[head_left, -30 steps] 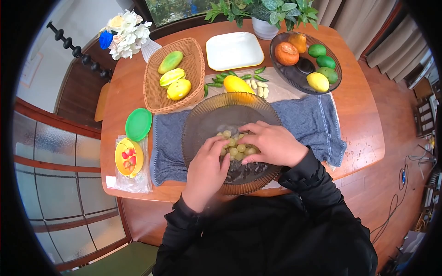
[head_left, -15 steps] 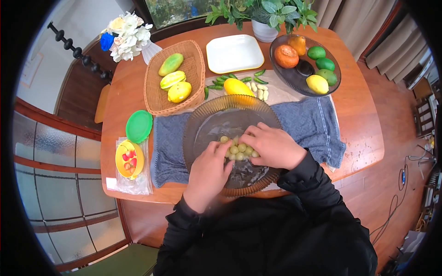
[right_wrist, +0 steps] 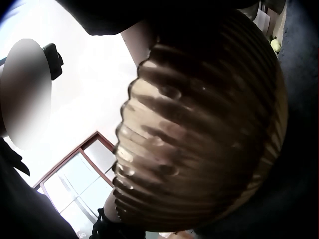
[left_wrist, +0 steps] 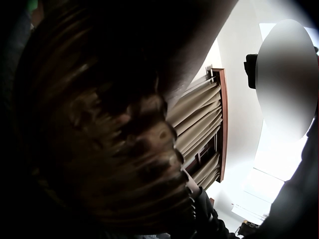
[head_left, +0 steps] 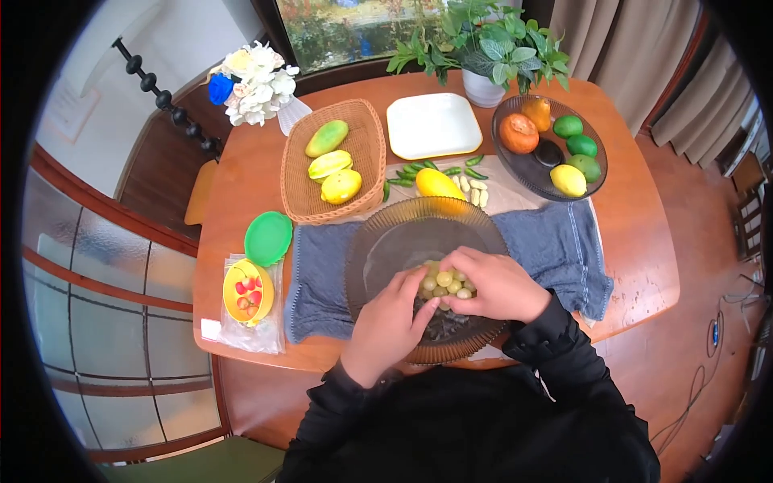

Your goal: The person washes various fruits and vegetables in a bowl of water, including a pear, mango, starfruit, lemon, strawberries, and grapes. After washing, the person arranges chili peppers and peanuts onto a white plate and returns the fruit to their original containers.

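And there's a tilt: the whole wooden table [head_left: 640, 249] drops lower in the head view, everything sliding together, so I'd call that the camera, not the furniture. The blue towel [head_left: 555, 249] runs out past both hands. On it, directly beneath them, the big ribbed glass bowl [head_left: 386, 249]. Beyond the left hand, the wicker basket [head_left: 299, 183]; beyond the right, the dark fruit dish [head_left: 515, 171]; straight ahead, the white tray [head_left: 433, 127].

Now the hands! The right hand [head_left: 509, 288] has fingers and thumb curled round its side; the left hand [head_left: 390, 324] cups the other, and here's the change: its thumb has swung inward, nearly meeting the right thumb on the near side. Between them, within the bowl, the green grapes [head_left: 444, 279], in a tighter heap than half a second ago. That looks like a securer hold, fewer strays. Lifted off the bottom? Can't tell; the wrist views give mostly ribbed glass.
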The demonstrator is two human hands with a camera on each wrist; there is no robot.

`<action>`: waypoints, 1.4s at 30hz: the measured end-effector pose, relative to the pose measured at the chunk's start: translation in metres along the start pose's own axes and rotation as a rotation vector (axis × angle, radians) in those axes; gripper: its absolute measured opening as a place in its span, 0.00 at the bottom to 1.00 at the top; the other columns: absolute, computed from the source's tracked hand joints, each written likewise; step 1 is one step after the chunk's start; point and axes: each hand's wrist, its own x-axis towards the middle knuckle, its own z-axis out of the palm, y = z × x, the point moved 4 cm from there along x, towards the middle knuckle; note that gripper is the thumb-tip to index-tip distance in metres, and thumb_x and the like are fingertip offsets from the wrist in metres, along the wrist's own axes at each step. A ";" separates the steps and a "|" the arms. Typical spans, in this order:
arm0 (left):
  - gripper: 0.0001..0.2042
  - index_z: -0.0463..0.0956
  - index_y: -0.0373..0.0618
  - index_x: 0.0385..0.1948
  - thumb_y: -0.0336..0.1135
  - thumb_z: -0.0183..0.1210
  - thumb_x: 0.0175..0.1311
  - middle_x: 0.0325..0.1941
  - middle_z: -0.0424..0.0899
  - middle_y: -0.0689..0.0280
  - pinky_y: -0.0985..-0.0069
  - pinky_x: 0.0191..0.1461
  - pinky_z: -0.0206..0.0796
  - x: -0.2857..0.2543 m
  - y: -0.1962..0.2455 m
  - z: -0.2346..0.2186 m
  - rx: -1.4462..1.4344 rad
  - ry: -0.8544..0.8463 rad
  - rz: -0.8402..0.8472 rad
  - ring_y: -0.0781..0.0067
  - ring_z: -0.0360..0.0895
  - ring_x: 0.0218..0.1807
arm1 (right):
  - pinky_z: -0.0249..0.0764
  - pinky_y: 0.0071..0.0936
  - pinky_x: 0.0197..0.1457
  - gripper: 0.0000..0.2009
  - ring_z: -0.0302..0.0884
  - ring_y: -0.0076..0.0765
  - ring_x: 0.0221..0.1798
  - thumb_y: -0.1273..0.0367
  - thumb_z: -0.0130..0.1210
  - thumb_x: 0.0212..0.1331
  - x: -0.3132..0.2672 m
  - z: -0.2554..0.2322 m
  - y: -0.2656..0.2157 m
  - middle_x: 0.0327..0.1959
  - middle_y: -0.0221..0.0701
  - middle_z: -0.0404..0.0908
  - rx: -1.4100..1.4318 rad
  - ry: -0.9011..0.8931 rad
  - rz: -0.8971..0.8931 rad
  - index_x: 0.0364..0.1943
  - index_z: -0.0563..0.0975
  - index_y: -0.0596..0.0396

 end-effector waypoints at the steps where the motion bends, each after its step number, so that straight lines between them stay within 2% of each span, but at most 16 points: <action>1: 0.28 0.70 0.41 0.74 0.43 0.64 0.79 0.72 0.80 0.49 0.55 0.68 0.77 0.000 0.003 -0.002 -0.027 -0.052 -0.014 0.39 0.81 0.69 | 0.83 0.51 0.53 0.21 0.86 0.59 0.53 0.56 0.70 0.66 -0.002 -0.001 0.000 0.52 0.38 0.84 0.062 0.045 0.021 0.56 0.77 0.46; 9: 0.39 0.62 0.40 0.80 0.40 0.71 0.71 0.74 0.77 0.42 0.56 0.70 0.76 0.002 0.002 0.006 -0.016 -0.063 0.028 0.37 0.81 0.70 | 0.83 0.50 0.52 0.19 0.88 0.62 0.52 0.56 0.65 0.72 0.006 0.000 -0.003 0.49 0.47 0.88 0.190 0.132 0.144 0.57 0.76 0.52; 12: 0.40 0.61 0.40 0.80 0.37 0.72 0.70 0.73 0.77 0.41 0.55 0.69 0.77 0.006 0.008 0.003 0.002 -0.084 -0.016 0.36 0.80 0.70 | 0.83 0.46 0.51 0.17 0.90 0.59 0.50 0.58 0.61 0.77 0.011 0.014 0.004 0.45 0.49 0.89 0.515 0.036 0.212 0.54 0.76 0.57; 14: 0.38 0.61 0.40 0.79 0.35 0.71 0.70 0.71 0.78 0.41 0.55 0.69 0.77 0.007 0.005 0.004 0.019 -0.104 -0.035 0.36 0.80 0.71 | 0.83 0.43 0.50 0.16 0.91 0.49 0.45 0.58 0.58 0.80 0.014 0.022 0.011 0.40 0.46 0.90 0.581 0.152 0.181 0.52 0.78 0.59; 15: 0.37 0.61 0.40 0.78 0.33 0.69 0.70 0.70 0.78 0.43 0.56 0.69 0.77 0.008 -0.006 0.006 -0.056 -0.068 -0.013 0.39 0.80 0.71 | 0.83 0.38 0.46 0.20 0.89 0.36 0.41 0.53 0.54 0.84 0.015 0.026 0.012 0.39 0.38 0.90 0.716 0.190 0.229 0.50 0.81 0.59; 16: 0.35 0.61 0.40 0.77 0.31 0.67 0.70 0.69 0.78 0.44 0.57 0.69 0.77 0.008 -0.011 0.006 -0.127 -0.038 0.010 0.41 0.80 0.72 | 0.83 0.38 0.46 0.20 0.89 0.36 0.41 0.53 0.54 0.84 0.016 0.022 0.011 0.39 0.38 0.90 0.725 0.203 0.235 0.50 0.81 0.59; 18: 0.28 0.63 0.41 0.74 0.28 0.60 0.74 0.70 0.78 0.50 0.58 0.71 0.76 0.007 -0.011 0.005 -0.205 -0.088 -0.041 0.51 0.79 0.73 | 0.80 0.22 0.45 0.23 0.83 0.23 0.42 0.50 0.46 0.89 0.016 0.022 0.008 0.41 0.26 0.85 1.186 -0.015 0.407 0.55 0.82 0.56; 20: 0.23 0.67 0.44 0.73 0.27 0.53 0.78 0.72 0.77 0.54 0.57 0.75 0.75 0.005 -0.014 0.011 -0.999 -0.054 -0.341 0.56 0.79 0.73 | 0.80 0.22 0.45 0.29 0.84 0.22 0.43 0.45 0.41 0.89 0.017 0.027 0.000 0.43 0.27 0.87 1.233 0.022 0.446 0.55 0.83 0.57; 23: 0.19 0.70 0.46 0.72 0.37 0.47 0.85 0.71 0.80 0.55 0.50 0.77 0.74 0.010 -0.010 0.008 -1.232 -0.031 -0.345 0.55 0.79 0.73 | 0.77 0.25 0.39 0.28 0.82 0.23 0.37 0.46 0.45 0.87 0.021 0.036 -0.010 0.40 0.25 0.88 1.379 0.157 0.398 0.50 0.86 0.57; 27: 0.24 0.70 0.44 0.72 0.50 0.44 0.88 0.73 0.80 0.54 0.45 0.76 0.73 0.011 -0.022 0.010 -1.498 0.005 -0.383 0.52 0.79 0.74 | 0.83 0.30 0.42 0.21 0.85 0.29 0.33 0.59 0.54 0.83 0.028 0.036 -0.003 0.31 0.37 0.89 0.836 0.258 0.167 0.40 0.88 0.63; 30: 0.26 0.69 0.43 0.73 0.53 0.45 0.88 0.75 0.78 0.55 0.44 0.76 0.73 0.011 -0.022 0.005 -1.501 0.054 -0.463 0.50 0.78 0.74 | 0.87 0.35 0.40 0.21 0.89 0.32 0.34 0.59 0.55 0.82 0.035 0.023 -0.019 0.32 0.41 0.91 0.919 0.275 0.200 0.41 0.88 0.65; 35: 0.26 0.69 0.41 0.71 0.52 0.50 0.85 0.72 0.78 0.50 0.44 0.77 0.68 0.010 -0.006 0.003 -1.571 0.070 -0.478 0.46 0.75 0.71 | 0.89 0.35 0.37 0.20 0.91 0.36 0.31 0.62 0.51 0.81 0.064 0.011 -0.015 0.38 0.42 0.92 0.847 -0.148 0.429 0.49 0.87 0.68; 37: 0.26 0.70 0.40 0.69 0.51 0.53 0.82 0.69 0.78 0.44 0.45 0.75 0.68 0.012 -0.008 0.003 -1.624 0.064 -0.473 0.43 0.75 0.64 | 0.90 0.37 0.36 0.20 0.92 0.37 0.32 0.62 0.50 0.81 0.068 0.000 -0.010 0.38 0.43 0.92 0.631 -0.231 0.313 0.49 0.87 0.68; 40: 0.26 0.72 0.43 0.69 0.52 0.53 0.81 0.69 0.80 0.51 0.43 0.77 0.66 0.014 0.005 0.004 -1.634 0.099 -0.506 0.46 0.76 0.67 | 0.91 0.42 0.36 0.21 0.94 0.41 0.35 0.62 0.49 0.81 0.090 0.005 -0.018 0.39 0.46 0.92 0.200 -0.429 -0.005 0.49 0.88 0.67; 41: 0.26 0.72 0.43 0.69 0.52 0.53 0.81 0.69 0.80 0.51 0.43 0.77 0.66 0.007 0.000 -0.004 -1.606 0.125 -0.531 0.46 0.76 0.67 | 0.91 0.42 0.39 0.24 0.94 0.46 0.35 0.56 0.52 0.78 0.074 -0.006 -0.026 0.41 0.48 0.92 0.658 -0.361 0.450 0.50 0.88 0.67; 42: 0.26 0.72 0.44 0.70 0.52 0.53 0.82 0.70 0.80 0.53 0.43 0.77 0.66 0.007 0.001 -0.001 -1.642 0.090 -0.532 0.48 0.76 0.69 | 0.91 0.42 0.39 0.24 0.94 0.46 0.35 0.56 0.52 0.78 0.073 -0.006 -0.030 0.41 0.48 0.92 0.670 -0.366 0.459 0.50 0.88 0.67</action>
